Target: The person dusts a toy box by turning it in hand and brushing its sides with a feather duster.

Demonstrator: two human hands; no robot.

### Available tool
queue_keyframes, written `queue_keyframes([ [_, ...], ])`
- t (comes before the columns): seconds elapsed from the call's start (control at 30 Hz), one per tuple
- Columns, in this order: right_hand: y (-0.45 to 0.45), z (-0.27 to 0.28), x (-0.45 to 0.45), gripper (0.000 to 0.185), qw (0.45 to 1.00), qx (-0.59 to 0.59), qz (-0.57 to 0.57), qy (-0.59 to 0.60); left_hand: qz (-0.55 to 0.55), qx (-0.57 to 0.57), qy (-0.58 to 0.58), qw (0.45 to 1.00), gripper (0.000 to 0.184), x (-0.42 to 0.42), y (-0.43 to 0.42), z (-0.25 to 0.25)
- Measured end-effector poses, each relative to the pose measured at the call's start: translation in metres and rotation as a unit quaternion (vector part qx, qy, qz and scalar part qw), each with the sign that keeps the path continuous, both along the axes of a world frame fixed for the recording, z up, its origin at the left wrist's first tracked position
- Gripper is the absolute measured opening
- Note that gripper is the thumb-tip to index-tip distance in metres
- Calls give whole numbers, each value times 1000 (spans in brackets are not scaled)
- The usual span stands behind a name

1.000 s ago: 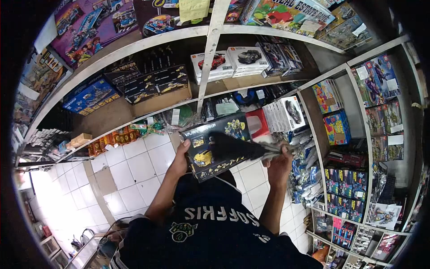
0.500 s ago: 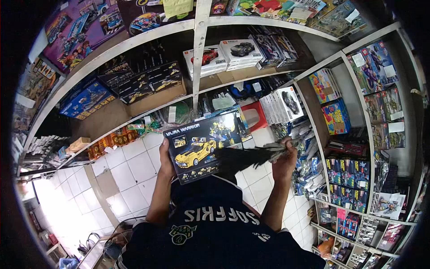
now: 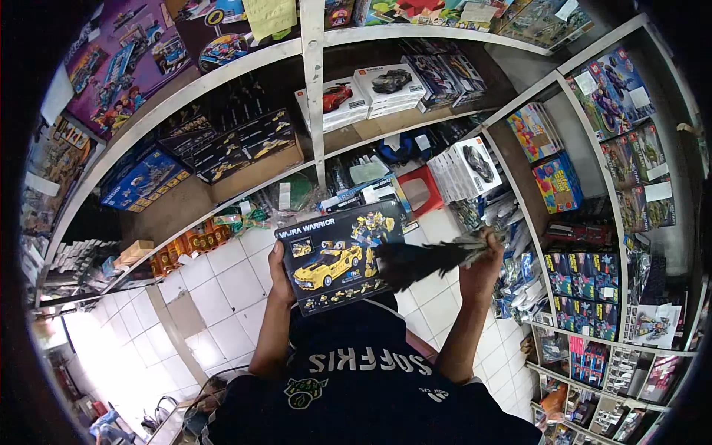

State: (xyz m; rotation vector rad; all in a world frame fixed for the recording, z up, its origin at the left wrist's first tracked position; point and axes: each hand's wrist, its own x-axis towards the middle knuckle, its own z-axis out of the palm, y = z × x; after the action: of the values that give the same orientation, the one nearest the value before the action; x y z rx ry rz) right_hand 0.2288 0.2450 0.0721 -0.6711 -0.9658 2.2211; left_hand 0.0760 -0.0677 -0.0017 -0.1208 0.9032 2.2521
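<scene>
In my left hand [image 3: 279, 280] is a dark toy box [image 3: 326, 276] marked "VAJRA WARRIOR", with a yellow car and a yellow robot on its front. My thumb lies along the box's left edge; the other fingers are hidden behind it. My right hand [image 3: 480, 268] is closed round the greyish end of a feather duster [image 3: 419, 262]. Its dark feathers point left and overlap the right side of the box front. From this view I cannot tell whether the feathers press on the cardboard.
Ahead, a white-framed shelf [image 3: 314, 96] carries stacked toy boxes, including white car boxes [image 3: 389, 87] and black boxes [image 3: 245, 144]. More white boxes [image 3: 467, 167] and a red tray [image 3: 420, 190] sit lower. Side shelves [image 3: 621, 259] hold packaged toys at right. Pale floor tiles [image 3: 230, 274] lie below.
The duster's feathers have drawn right across the box front, uncovering more of its lower picture. My right hand has shifted slightly right. The box stays in my left hand, a little lower in view.
</scene>
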Motion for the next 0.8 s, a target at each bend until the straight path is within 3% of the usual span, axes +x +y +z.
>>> queue_keyframes([
  [0.03, -3, 4, -2, 23, 999, 17, -23, -37, 1, -18, 15, 1000, 77, 0, 1, 1],
  [0.1, -3, -3, 1, 22, 999, 0, 3, 36, 4, -34, 21, 999, 78, 1, 3, 2],
  [0.23, -3, -3, 3, 22, 999, -20, -24, -12, 12, 12, 9, 1000, 74, -3, 4, -5],
  [0.4, -5, 4, -2, 23, 999, -24, -32, 22, 50, 3, 3, 999, 76, -6, 7, -18],
  [0.47, -2, 8, -1, 23, 995, -82, -62, -10, 54, 31, -6, 998, 71, -5, 7, -17],
  [0.63, 9, -8, 1, 25, 993, -1, 56, 101, 44, 112, -12, 993, 69, -7, 11, -1],
  [0.73, 9, -1, -2, 24, 997, -50, -11, 57, 24, 139, -20, 990, 71, -9, 10, -6],
  [0.8, 17, -4, 3, 23, 995, -43, 31, 87, 28, 114, 5, 993, 71, -13, 12, -10],
])
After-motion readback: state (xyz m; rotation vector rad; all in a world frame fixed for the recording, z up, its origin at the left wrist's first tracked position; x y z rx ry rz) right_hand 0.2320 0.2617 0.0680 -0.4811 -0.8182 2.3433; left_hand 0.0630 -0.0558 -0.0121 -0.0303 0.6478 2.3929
